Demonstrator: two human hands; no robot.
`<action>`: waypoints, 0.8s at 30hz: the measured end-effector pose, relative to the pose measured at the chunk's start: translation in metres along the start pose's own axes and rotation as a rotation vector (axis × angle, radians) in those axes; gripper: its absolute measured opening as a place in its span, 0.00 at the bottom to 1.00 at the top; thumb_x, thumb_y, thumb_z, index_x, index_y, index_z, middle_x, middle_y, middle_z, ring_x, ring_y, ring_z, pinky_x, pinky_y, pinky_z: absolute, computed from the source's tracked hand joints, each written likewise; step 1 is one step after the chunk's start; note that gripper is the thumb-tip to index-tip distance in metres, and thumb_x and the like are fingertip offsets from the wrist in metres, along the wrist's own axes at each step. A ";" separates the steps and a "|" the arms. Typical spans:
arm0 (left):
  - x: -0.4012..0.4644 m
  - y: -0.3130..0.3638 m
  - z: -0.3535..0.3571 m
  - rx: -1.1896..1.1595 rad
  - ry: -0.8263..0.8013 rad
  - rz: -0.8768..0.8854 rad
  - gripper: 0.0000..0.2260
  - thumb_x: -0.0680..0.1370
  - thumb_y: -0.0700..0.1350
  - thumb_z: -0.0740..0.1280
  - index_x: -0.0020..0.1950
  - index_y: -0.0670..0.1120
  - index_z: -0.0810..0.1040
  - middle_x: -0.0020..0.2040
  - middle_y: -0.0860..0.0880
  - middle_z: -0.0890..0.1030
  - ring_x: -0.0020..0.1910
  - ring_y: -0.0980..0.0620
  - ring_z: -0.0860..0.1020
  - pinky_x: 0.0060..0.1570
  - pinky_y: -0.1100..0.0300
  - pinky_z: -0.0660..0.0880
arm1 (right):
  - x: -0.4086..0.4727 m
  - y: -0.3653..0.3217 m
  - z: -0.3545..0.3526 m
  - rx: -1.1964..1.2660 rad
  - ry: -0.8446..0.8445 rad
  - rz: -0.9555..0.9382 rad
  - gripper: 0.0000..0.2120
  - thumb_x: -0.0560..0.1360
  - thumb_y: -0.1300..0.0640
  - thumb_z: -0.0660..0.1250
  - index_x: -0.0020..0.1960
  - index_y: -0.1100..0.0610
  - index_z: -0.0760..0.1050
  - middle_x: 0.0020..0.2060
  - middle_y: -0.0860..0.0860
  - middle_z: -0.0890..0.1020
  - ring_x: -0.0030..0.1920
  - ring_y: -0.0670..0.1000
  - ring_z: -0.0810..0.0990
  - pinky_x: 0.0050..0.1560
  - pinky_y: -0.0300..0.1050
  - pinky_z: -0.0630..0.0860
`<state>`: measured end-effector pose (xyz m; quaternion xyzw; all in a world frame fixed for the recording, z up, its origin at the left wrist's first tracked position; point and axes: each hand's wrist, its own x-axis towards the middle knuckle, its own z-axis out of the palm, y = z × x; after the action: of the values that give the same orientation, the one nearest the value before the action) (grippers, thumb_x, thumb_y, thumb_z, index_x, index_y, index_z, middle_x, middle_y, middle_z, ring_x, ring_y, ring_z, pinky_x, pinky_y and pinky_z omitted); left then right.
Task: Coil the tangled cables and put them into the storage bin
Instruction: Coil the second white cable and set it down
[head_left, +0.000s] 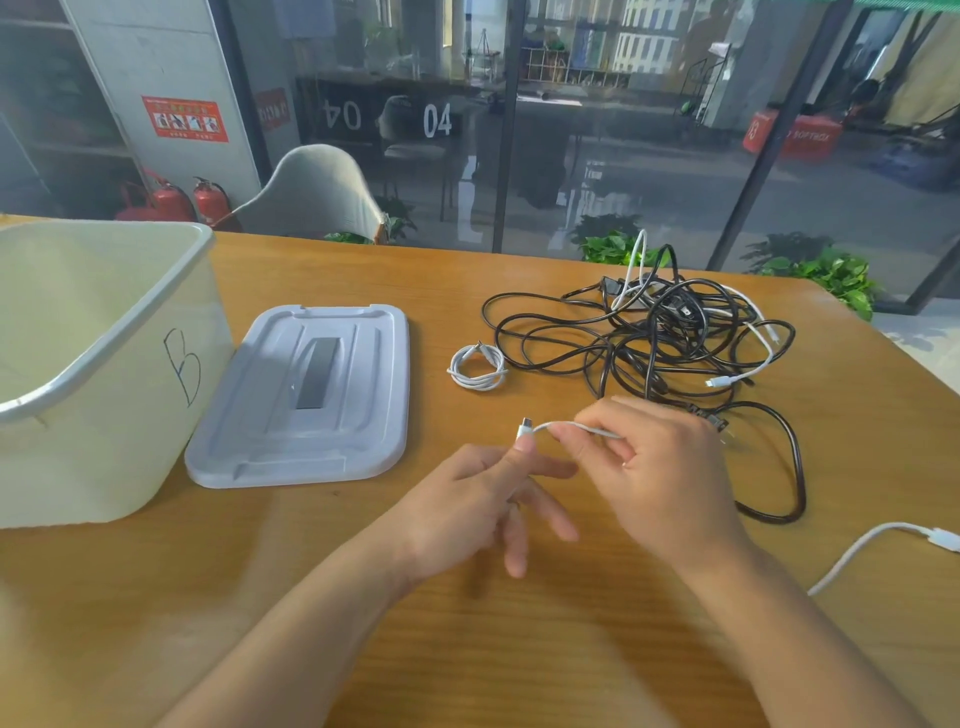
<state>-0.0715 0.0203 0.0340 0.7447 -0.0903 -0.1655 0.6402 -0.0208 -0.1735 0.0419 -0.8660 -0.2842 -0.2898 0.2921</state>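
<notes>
Both hands meet low over the surface (519, 649). Your left hand (483, 499) pinches the connector end of a white cable (571, 427) between thumb and forefinger, its other fingers spread and relaxed; your right hand (660, 467) pinches the same cable just beside it, fingers curled around the cord. The cord disappears under the right hand, so you cannot tell from this view whether the loose white length (862, 545) lying at the right edge belongs to it.

Step in hand, as judged: the start of a coil, with the first end fixed in the left hand and no loop yet formed. The next move calls for the right hand to draw cord through and lay even turns around the left fingers, without kinking the lead at the plug.

Beyond the hands, a finished white coil (478, 366) rests on the surface, still outside the storage bin (104, 384). That bin, marked "B", stands open at the left; what its inside holds cannot be read from here. Its grey lid (306, 395) lies flat just beside it.

Farther right sits the tangle of black cables (649, 332) with white leads threaded through, all yet to be sorted. A chair (317, 192) stands past the far edge.
</notes>
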 end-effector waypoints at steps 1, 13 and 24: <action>0.001 -0.001 0.002 0.010 0.014 0.012 0.24 0.87 0.59 0.49 0.66 0.50 0.80 0.51 0.47 0.88 0.33 0.48 0.79 0.36 0.59 0.67 | -0.002 -0.005 0.002 0.047 -0.013 0.000 0.15 0.80 0.42 0.68 0.38 0.49 0.81 0.27 0.39 0.68 0.31 0.45 0.71 0.30 0.43 0.67; 0.008 -0.005 -0.002 -0.183 0.325 0.148 0.22 0.87 0.56 0.50 0.71 0.50 0.78 0.59 0.52 0.86 0.58 0.52 0.84 0.51 0.64 0.79 | -0.011 -0.018 -0.001 0.056 -0.359 -0.088 0.15 0.84 0.47 0.57 0.43 0.46 0.77 0.30 0.41 0.72 0.32 0.44 0.70 0.31 0.37 0.63; 0.009 -0.007 0.004 -0.273 0.319 0.208 0.23 0.87 0.58 0.52 0.67 0.49 0.82 0.62 0.47 0.85 0.65 0.49 0.81 0.69 0.34 0.71 | -0.015 -0.044 0.010 0.175 -0.418 -0.002 0.12 0.85 0.49 0.57 0.47 0.48 0.76 0.36 0.41 0.80 0.35 0.47 0.75 0.37 0.51 0.73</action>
<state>-0.0647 0.0148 0.0250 0.6546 -0.0410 0.0104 0.7548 -0.0568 -0.1426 0.0400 -0.8784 -0.3633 -0.0787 0.3005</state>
